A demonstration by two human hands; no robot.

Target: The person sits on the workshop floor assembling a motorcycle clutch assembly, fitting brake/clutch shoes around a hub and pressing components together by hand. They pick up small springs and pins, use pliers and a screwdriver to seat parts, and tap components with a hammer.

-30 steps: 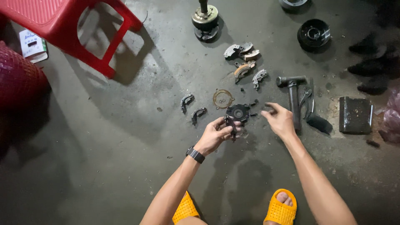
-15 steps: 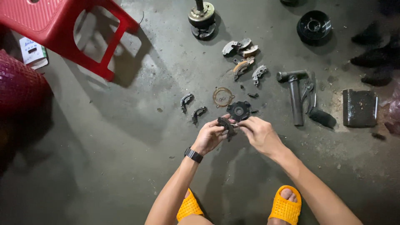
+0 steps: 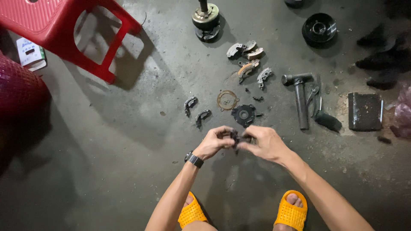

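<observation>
My left hand [image 3: 216, 141] and my right hand [image 3: 263, 142] meet in front of me, both pinching one small dark metal part [image 3: 236, 137] between their fingertips. A black watch sits on my left wrist. Just beyond the hands a round black plate [image 3: 243, 114] lies on the concrete floor, with a thin brown gasket ring [image 3: 227, 100] beside it. Two dark curved shoes [image 3: 196, 110] lie to the left of the ring. Most of the held part is hidden by my fingers.
Several worn curved shoes [image 3: 248, 60] lie farther out, a hammer [image 3: 299, 96] and pliers [image 3: 314, 98] to the right, then a dark rectangular block [image 3: 364, 111]. A red plastic stool [image 3: 68, 30] stands at top left. A pulley with a shaft [image 3: 206, 19] and a black drum [image 3: 319, 29] rest at the top.
My right hand came in from the right to meet the left. Both hands drew back from the round black plate toward me with the small part.
</observation>
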